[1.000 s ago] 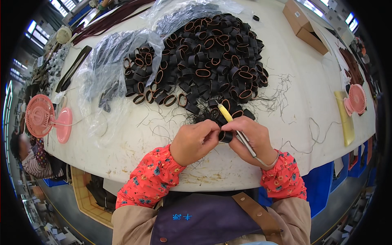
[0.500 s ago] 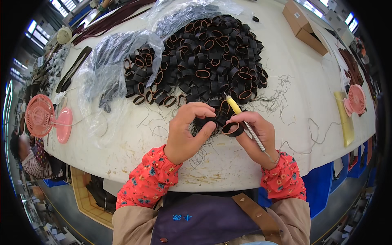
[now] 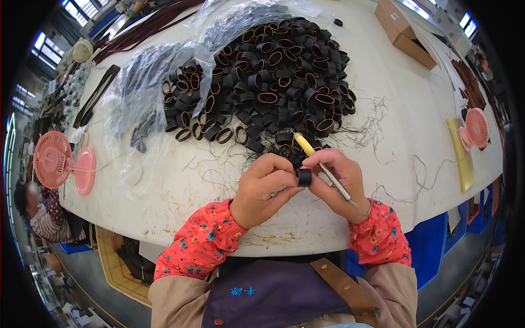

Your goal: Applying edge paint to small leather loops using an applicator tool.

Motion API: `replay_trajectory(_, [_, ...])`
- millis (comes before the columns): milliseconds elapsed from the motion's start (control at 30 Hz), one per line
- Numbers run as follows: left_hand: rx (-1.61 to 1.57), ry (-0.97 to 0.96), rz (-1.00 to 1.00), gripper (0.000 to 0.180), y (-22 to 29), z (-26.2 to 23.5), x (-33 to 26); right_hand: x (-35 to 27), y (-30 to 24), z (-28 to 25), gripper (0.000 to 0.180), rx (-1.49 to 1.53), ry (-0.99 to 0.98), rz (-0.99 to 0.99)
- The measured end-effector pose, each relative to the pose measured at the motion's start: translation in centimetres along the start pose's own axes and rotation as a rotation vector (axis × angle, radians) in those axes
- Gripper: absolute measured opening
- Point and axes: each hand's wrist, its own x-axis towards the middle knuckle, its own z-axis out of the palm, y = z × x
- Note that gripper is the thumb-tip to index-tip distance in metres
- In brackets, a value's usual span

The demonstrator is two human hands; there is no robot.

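Between my two hands, just in front of the pile, is a small black leather loop (image 3: 304, 177). My left hand (image 3: 266, 188) is closed, pinching the loop's left side with thumb and fingers. Closed around a corded soldering iron (image 3: 332, 181), my right hand (image 3: 342, 183) also has its fingertips against the loop's right side. The iron has a yellow part, a silver shaft and a thin tip pointing up and away, toward the pile. A big heap of similar black loops (image 3: 268, 98), with tan inner edges, lies beyond both hands, with dark loose threads around its near edge.
Clear plastic sheeting (image 3: 147, 82) drapes the heap's left side. Pink fans stand at left (image 3: 53, 158) and right (image 3: 477, 128). A cardboard box (image 3: 402, 33) sits far right, near a yellow strip (image 3: 461, 156). A thin cord (image 3: 418, 183) crosses the white table (image 3: 219, 180).
My left hand has moved right and closed on the loop, which was in my right fingers. The loop has turned, now showing its black outer side. The soldering iron stays in my right hand.
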Motion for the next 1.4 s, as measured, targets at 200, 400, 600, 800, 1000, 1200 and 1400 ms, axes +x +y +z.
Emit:
replay_trajectory(200, [-0.276,0.070,-0.236,0.021,-1.3,-0.1,-0.3,0.2,-0.2,0.2,0.017,0.039,0.076,0.013])
replay_trajectory(400, [-0.777,0.050,-0.376,0.015,-1.3,-0.6,0.2,0.3,-0.7,-0.4,0.016,0.052,0.133,-0.020])
replay_trajectory(600, [-0.961,0.077,-0.552,0.015,-1.4,-0.8,-0.2,0.3,-0.7,-0.8,0.015,0.088,0.226,-0.071])
replay_trajectory(800, [-0.904,0.125,-0.576,0.013,-1.2,-1.5,0.2,0.3,-1.3,-1.1,0.020,0.148,0.196,-0.020])
replay_trajectory(1000, [0.615,0.188,-0.160,0.007,-2.2,-5.1,1.4,0.1,-1.2,-1.1,0.021,0.134,0.180,-0.032])
replay_trajectory(1200, [-0.388,0.763,-0.453,0.038,-5.3,-9.6,1.3,-0.1,-1.3,-0.6,0.020,0.074,0.153,-0.047])
replay_trajectory(1400, [0.178,0.352,-0.377,0.048,-6.5,-5.6,0.4,-0.1,-1.1,-0.8,0.020,0.091,0.154,-0.044])
